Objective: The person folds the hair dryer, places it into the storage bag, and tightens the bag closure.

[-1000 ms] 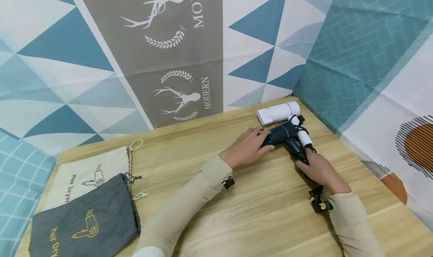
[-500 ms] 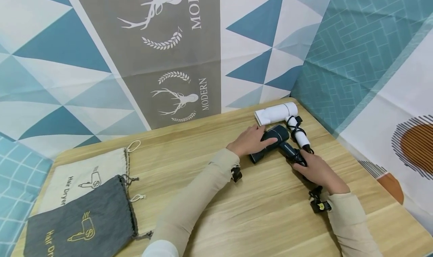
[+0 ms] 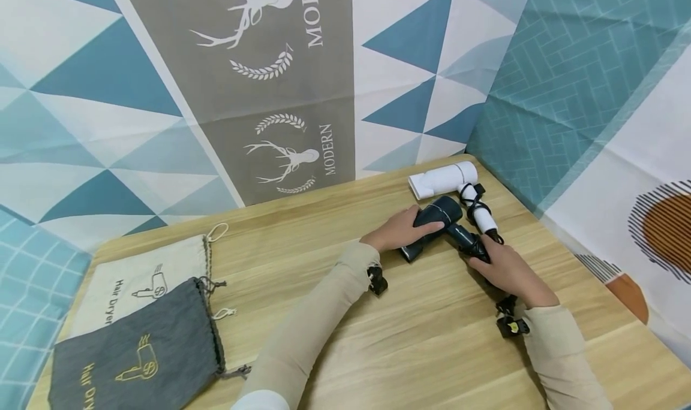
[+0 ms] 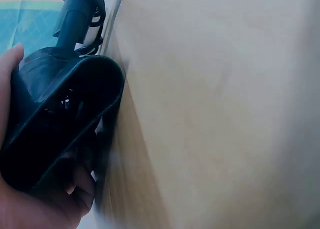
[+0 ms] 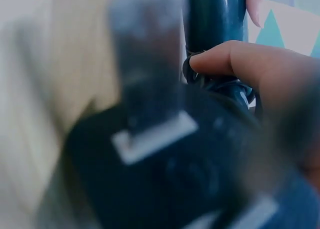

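Note:
A dark blue-black hair dryer (image 3: 441,208) lies near the back right of the wooden table. My left hand (image 3: 400,228) grips its barrel, thumb on one side and fingers on the other. Its wide nozzle mouth (image 4: 65,114) faces the left wrist camera. My right hand (image 3: 510,270) holds the handle end, where a black cord is wound. In the right wrist view the thumb (image 5: 225,59) presses on the cord; the other fingers are mostly hidden. Just behind lies a white hair dryer (image 3: 444,180), black cord wrapped around its handle.
On the table's left side a grey drawstring bag (image 3: 178,338) overlaps a cream drawstring bag (image 3: 135,260); both show a hair dryer print. Patterned cloth walls rise behind the table (image 3: 410,350) and along its right side.
The dark hair dryer has shifted left, away from the white one, and its nozzle has swung toward me. My left hand has closed around the barrel. The right hand has barely moved.

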Available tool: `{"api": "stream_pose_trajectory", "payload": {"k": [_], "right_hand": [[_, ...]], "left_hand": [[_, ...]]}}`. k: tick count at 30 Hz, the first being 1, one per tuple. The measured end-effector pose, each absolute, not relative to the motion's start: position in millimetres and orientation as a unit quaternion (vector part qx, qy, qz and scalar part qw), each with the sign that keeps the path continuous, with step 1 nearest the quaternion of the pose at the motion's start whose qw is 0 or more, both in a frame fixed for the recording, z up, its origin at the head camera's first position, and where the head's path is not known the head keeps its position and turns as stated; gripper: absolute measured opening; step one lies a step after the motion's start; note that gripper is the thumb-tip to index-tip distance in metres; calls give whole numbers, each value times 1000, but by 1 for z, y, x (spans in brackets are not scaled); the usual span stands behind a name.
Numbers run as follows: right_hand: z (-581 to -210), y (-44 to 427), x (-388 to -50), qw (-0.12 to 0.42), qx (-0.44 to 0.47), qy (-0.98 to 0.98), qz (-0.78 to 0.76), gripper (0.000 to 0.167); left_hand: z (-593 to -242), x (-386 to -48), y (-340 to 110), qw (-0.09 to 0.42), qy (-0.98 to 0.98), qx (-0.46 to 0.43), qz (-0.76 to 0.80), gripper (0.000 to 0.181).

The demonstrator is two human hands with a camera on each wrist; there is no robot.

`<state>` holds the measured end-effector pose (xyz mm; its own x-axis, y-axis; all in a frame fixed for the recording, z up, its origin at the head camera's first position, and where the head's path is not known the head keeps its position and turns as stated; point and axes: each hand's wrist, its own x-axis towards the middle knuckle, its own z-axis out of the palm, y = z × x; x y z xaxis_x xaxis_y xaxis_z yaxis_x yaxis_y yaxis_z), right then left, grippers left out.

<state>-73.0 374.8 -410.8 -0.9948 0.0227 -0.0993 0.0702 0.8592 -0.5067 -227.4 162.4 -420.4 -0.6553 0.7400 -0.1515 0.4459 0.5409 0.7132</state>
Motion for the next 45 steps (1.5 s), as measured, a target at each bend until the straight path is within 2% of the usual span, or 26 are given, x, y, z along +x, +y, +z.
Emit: {"api": "stream_pose_trajectory", "payload": {"k": [4, 9, 15, 19, 22, 25, 27, 31, 34, 39, 45], "right_hand": [[-411, 376, -72, 32, 21, 962, -269, 41], [-413, 379, -70, 3, 2, 961, -278, 31], [-422, 381, -68, -17, -21, 953, -301, 28], [-425, 382, -65, -23, -16, 950, -311, 33], [-422, 381, -64, -29, -17, 948, -317, 45], [-417, 377, -63, -34, -23, 947, -319, 53], [-413, 373, -63, -38, -31, 945, -324, 54], [-406, 361, -65, -50, -63, 938, -336, 39], [-403, 355, -66, -61, -74, 935, -340, 27], [-403, 354, -68, -64, -70, 935, -341, 27], [-405, 352, -68, -55, -65, 933, -350, 26]], "left_hand": [[-425, -229, 164, 223, 834, 354, 359, 91], [-432, -228, 163, 215, 831, 352, 374, 91], [-432, -219, 156, 209, 823, 350, 396, 68], [-425, -215, 152, 230, 814, 353, 400, 73], [-415, -217, 146, 267, 802, 347, 406, 79], [-403, -221, 138, 295, 787, 325, 433, 76], [-397, -223, 133, 285, 788, 301, 455, 72], [-392, -225, 126, 269, 768, 274, 512, 63], [-391, -224, 125, 318, 716, 277, 556, 59], [-388, -220, 125, 375, 666, 261, 589, 63], [-381, -208, 123, 336, 710, 237, 571, 71]]}}
